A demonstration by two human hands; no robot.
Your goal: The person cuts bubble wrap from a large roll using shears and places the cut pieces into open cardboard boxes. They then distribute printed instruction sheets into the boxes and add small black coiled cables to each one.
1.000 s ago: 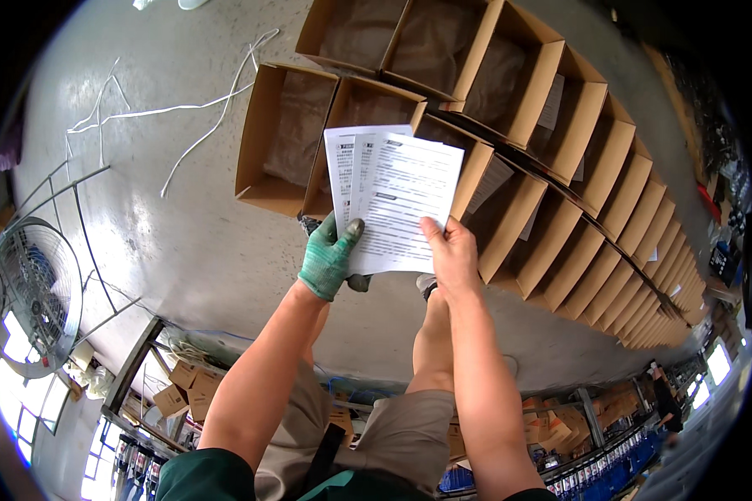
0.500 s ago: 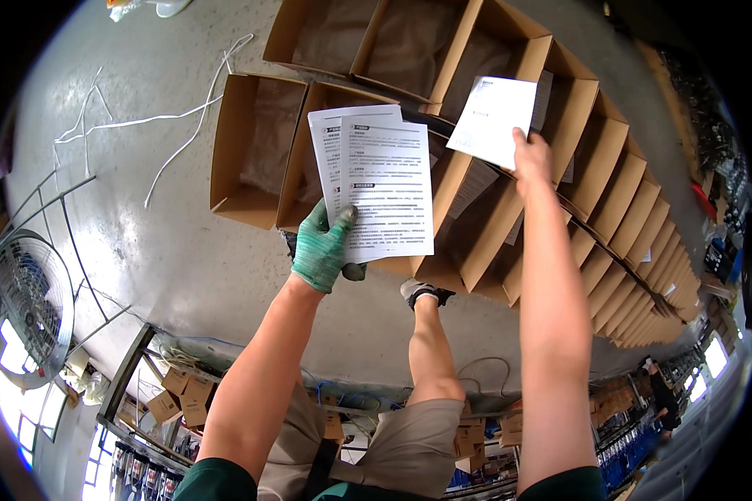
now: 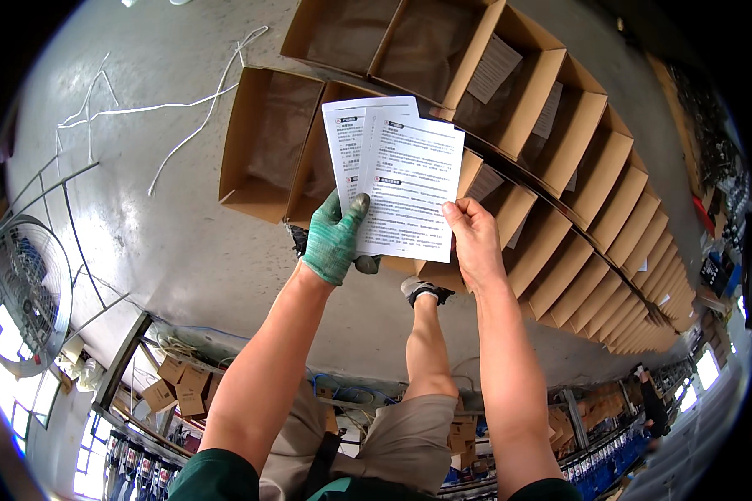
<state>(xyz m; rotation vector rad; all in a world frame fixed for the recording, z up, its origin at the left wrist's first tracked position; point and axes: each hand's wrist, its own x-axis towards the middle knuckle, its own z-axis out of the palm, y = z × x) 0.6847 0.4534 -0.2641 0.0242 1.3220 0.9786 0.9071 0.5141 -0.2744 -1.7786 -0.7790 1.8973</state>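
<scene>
My left hand (image 3: 335,239), in a green knit glove with dark fingertips, grips a small fanned stack of printed sheets (image 3: 409,184) from below, its thumb across the top sheet. My bare right hand (image 3: 477,242) pinches the right edge of the top sheet between thumb and fingers. Just beyond the sheets stand two long rows of open cardboard boxes (image 3: 263,138). One printed sheet (image 3: 494,68) lies inside a box of the far row, and another sheet (image 3: 548,110) is in the box beside it.
White strapping (image 3: 196,138) lies loose on the grey floor at the left. A round floor fan (image 3: 27,288) with a metal stand is at the far left. Shelving with cardboard cartons (image 3: 184,386) is behind my legs. Another person (image 3: 652,405) is at the far right.
My right hand has come back from the far row to the stack and now pinches the top sheet. The sheet it held now lies in a far-row box.
</scene>
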